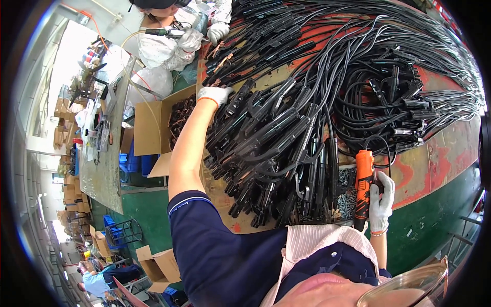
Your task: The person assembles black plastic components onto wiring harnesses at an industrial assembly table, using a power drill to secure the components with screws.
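My left hand (215, 95), in a white glove with an orange cuff, reaches to the far left of the table. Its fingers are curled in beside the copper-coloured ends of black cables (223, 62); what they hold is hidden. Near the front edge, my right hand (382, 199), also gloved, lies along the right side of an orange and black power screwdriver (363, 179). Its thumb and fingers are apart, not wrapped round the tool. A large heap of black clamp-like handles on cables (276, 123) spreads between my hands.
Small screws (347, 192) fill a tray left of the screwdriver. Coiled black cables (358, 97) lie behind it. A cardboard box (148, 128) of copper-coloured pieces stands by my left forearm. Across the table's far left corner, a co-worker in white sleeves (158, 51) handles a cable tool (166, 33).
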### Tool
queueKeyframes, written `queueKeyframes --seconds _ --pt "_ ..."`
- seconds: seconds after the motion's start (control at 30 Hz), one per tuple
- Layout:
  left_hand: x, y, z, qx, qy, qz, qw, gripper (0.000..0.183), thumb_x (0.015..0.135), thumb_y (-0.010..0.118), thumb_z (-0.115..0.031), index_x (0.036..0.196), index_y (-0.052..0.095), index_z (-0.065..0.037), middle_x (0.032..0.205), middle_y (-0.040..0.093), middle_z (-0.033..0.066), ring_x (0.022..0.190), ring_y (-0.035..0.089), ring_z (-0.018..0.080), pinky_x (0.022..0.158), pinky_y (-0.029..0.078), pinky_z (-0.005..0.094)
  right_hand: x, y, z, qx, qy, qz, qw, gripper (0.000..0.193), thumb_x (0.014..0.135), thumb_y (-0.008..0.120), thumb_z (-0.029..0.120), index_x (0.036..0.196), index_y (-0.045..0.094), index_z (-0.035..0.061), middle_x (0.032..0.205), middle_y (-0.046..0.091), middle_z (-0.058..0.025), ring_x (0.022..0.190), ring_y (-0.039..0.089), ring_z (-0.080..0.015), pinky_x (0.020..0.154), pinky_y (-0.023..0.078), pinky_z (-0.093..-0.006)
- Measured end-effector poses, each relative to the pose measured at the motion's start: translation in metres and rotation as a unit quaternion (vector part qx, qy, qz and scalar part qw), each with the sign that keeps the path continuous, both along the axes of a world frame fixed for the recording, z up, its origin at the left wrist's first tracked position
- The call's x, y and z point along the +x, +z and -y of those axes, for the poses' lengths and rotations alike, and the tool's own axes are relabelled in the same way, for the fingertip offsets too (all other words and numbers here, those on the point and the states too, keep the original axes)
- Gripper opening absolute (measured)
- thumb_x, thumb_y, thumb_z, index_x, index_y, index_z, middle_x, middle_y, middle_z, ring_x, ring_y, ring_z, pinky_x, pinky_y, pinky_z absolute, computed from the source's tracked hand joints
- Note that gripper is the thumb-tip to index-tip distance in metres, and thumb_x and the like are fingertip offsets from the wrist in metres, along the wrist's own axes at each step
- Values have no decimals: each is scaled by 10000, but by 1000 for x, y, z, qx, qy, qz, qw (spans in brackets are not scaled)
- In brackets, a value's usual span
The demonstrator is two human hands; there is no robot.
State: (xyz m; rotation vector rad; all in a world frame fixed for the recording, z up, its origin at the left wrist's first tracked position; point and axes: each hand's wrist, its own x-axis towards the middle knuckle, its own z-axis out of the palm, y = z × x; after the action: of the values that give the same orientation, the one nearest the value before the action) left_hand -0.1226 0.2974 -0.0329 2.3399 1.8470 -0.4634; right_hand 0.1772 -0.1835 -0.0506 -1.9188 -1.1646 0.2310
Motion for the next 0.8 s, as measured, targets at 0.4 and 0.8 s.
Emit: queueKeyframes --seconds 0.4,0.8 --pt "-35 40 -19 244 -275 -189 911 264 944 470 -276 1119 667 -274 915 680 80 867 683 267 712 529 427 2 -3 4 9 15 6 1000 349 906 531 6 1254 530 -20 1209 557 -154 1082 554 -262 969 433 -356" --pt "-26 111 5 166 -152 145 963 354 846 624 -460 1110 692 -233 1146 648 51 1120 582 279 895 482 426 -4 1 4 20 10 17 1000 370 901 564 -1 1268 518 -19 1189 557 -145 1053 565 -248 953 446 -351"
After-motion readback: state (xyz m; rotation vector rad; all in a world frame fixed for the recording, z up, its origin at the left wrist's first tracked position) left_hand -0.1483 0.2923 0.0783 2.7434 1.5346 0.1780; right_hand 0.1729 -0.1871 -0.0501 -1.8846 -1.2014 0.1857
